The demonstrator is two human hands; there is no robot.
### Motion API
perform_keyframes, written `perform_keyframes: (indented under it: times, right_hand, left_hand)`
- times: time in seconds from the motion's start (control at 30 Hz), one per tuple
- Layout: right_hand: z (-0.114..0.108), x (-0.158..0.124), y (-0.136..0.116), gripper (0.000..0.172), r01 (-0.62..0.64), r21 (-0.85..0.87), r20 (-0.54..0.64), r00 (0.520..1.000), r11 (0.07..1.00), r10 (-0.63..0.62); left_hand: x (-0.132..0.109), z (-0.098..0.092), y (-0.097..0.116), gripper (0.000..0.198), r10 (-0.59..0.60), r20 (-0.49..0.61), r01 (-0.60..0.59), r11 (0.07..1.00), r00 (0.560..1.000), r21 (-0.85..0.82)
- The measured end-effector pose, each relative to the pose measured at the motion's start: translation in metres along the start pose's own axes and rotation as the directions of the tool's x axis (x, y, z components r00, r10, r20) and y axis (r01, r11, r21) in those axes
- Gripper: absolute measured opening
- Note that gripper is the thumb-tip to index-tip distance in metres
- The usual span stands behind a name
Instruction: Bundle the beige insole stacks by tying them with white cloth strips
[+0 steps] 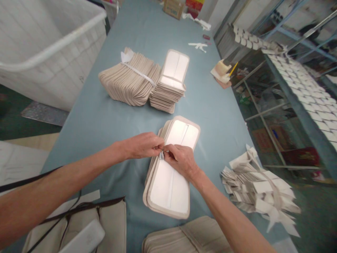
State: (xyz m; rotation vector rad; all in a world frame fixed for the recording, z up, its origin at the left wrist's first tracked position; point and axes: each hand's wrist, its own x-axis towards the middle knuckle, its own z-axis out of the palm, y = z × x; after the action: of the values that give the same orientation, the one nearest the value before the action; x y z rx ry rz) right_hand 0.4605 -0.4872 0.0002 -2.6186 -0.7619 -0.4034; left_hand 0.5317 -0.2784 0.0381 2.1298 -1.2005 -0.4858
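Observation:
A stack of long beige-edged pads with white faces (pixel 168 186) lies lengthwise on the blue-green table, directly under both hands. Over its left edge, about midway along, my left hand (pixel 149 144) is closed in a pinch. My right hand (pixel 181 160) rests on the top pad, its thumb and fingers also pinched, almost touching the left fingertips. Between them shows a small crumpled whitish strip (pixel 161 155); the fingers hide most of it. Beyond are a large beige pad bundle (pixel 129 80) bound with a white strip and a smaller bound bundle (pixel 170 82).
A bundle of white strips (pixel 263 189) lies at the right table edge. Another tied beige stack (pixel 189 237) and a flat beige piece with a white block (pixel 86 235) are in front. A big white bin (pixel 52 38) stands left; a wire shelf (pixel 260 112) stands right.

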Motion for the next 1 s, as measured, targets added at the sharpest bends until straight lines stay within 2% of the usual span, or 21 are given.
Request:
perform_keyframes:
  times: [0.13, 0.2, 0.33, 0.47, 0.63, 0.8, 1.0]
  right_hand:
    - [0.002, 0.0, 0.001, 0.012, -0.01, -0.013, -0.004, 1.0, 1.0, 0.01]
    - [0.003, 0.0, 0.002, 0.011, -0.019, -0.019, 0.007, 1.0, 1.0, 0.019]
    - [0.002, 0.001, 0.001, 0.012, -0.036, -0.014, 0.016, 0.999, 0.999, 0.036]
    - [0.001, 0.0, 0.0, 0.012, -0.054, 0.04, -0.018, 0.998, 0.998, 0.055]
    - [-0.002, -0.001, 0.003, 0.015, -0.12, 0.112, 0.026, 0.993, 0.986, 0.118]
    - [-0.002, 0.0, 0.002, 0.01, -0.039, 0.01, 0.072, 0.997, 0.999, 0.039]
    - [0.001, -0.002, -0.001, 0.01, 0.001, -0.086, 0.03, 1.0, 0.996, 0.001]
  left_hand:
    - [0.0, 0.005, 0.001, 0.013, -0.063, -0.068, 0.057, 0.994, 0.996, -0.094]
    - [-0.002, 0.01, 0.003, 0.011, -0.111, -0.135, 0.094, 0.987, 0.985, -0.132]
    - [-0.005, 0.022, 0.004, 0.007, -0.229, -0.307, 0.192, 0.97, 0.924, -0.147]
    - [-0.008, 0.039, 0.002, 0.007, -0.306, -0.408, 0.239, 0.949, 0.86, -0.208]
    - [-0.014, 0.053, 0.001, 0.006, -0.274, -0.477, 0.191, 0.958, 0.835, -0.215]
    - [-0.018, 0.056, 0.004, 0.006, -0.21, -0.517, 0.159, 0.977, 0.83, -0.141]
    - [-0.015, 0.058, 0.003, 0.008, -0.224, -0.513, 0.205, 0.974, 0.828, -0.095]
